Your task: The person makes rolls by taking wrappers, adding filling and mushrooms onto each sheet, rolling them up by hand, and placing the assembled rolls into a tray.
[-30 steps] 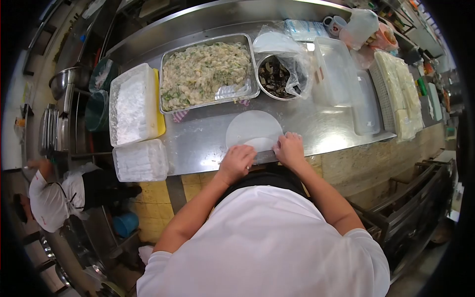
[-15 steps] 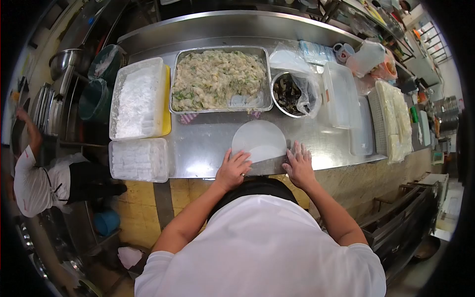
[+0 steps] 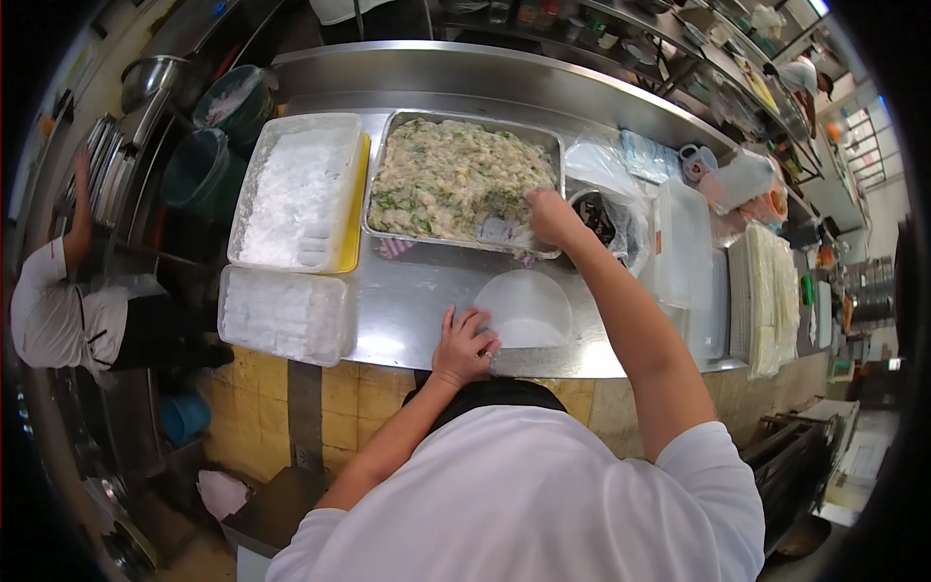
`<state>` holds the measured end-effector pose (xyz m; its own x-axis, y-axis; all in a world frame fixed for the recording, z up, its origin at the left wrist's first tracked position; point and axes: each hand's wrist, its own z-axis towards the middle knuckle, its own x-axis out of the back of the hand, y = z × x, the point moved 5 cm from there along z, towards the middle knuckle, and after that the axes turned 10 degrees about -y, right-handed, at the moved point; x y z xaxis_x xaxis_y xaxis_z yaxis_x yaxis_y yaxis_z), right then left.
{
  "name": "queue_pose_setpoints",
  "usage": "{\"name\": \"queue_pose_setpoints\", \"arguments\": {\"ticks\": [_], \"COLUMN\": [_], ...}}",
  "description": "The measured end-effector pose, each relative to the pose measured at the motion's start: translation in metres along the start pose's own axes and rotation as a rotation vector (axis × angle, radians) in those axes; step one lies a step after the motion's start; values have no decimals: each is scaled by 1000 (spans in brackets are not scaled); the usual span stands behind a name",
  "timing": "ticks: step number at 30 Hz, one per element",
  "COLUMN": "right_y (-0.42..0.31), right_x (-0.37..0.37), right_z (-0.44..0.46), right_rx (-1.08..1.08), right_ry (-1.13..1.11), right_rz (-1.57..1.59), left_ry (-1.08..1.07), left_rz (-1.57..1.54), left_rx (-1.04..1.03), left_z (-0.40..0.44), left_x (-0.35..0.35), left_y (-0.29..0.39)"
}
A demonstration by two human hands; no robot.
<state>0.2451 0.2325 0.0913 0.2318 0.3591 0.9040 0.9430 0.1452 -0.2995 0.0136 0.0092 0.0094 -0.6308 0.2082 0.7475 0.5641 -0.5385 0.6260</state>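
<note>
A round, translucent white sheet resembling rice paper (image 3: 529, 308) lies flat on the steel counter. My left hand (image 3: 465, 346) rests at its left edge with the fingers stretched out. My right hand (image 3: 555, 217) reaches over the right side of a metal tray (image 3: 446, 242) heaped with a pale, chunky filling flecked with green (image 3: 456, 175). Its fingers are curled down at the filling; their tips and whatever they grip are hidden. Close to that hand stands a bowl of dark pieces (image 3: 592, 215), partly covered by a clear plastic bag (image 3: 632, 233).
On the left are a tub of white powder (image 3: 301, 189) and a smaller tub of white rolls (image 3: 283, 312). Clear plastic containers (image 3: 682, 247) and a wrapped stack in a basket (image 3: 771, 301) occupy the right. A co-worker (image 3: 73, 301) stands far left.
My right hand has left the sheet's right edge and moved forward to the tray of filling. My left hand stays by the sheet. The whole view has shifted slightly.
</note>
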Motion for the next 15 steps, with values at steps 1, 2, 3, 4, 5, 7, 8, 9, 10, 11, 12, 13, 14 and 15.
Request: {"name": "queue_pose_setpoints", "arguments": {"ticks": [1,2,3,4,5,7,8,9,10,11,12,13,14,15], "right_y": [3,2,-2,-4,3,2,1,5,2,-2,-4,11,7,-4], "right_x": [-12,-22,-27,-32,-36,-8,2,10,7,2,-2,-34,-51,-48], "right_z": [6,9,7,8,13,6,4,5,8,10,9,19,20,15], "right_rx": [-59,-8,41,88,-1,50,75,-33,-62,-95,-130,-57,-82,-70], "right_ry": [-58,-86,-115,-145,-272,-164,-109,9,-43,-95,-146,-115,-270,-280], "right_rz": [-36,-95,-153,-211,-239,-88,-9,56,-13,-80,-147,-212,-300,-274], "left_ry": [4,10,15,18,20,28,30,37,42,44,35,26,18,30], "left_rz": [4,8,13,15,15,8,5,4,4,4,3,2,2,-2], "left_rx": [-5,-10,-11,-13,-17,-15,-16,-17,-18,-21,-16,-12,-6,-13], "left_z": [0,0,1,1,1,2,2,3,3,2,1,2,3,3], "left_x": [0,0,3,4,5,6,7,6,7,7,7,8,8,8], "left_y": [1,0,-1,1,3,3,3,3,3,3,3,4,3,3]}}
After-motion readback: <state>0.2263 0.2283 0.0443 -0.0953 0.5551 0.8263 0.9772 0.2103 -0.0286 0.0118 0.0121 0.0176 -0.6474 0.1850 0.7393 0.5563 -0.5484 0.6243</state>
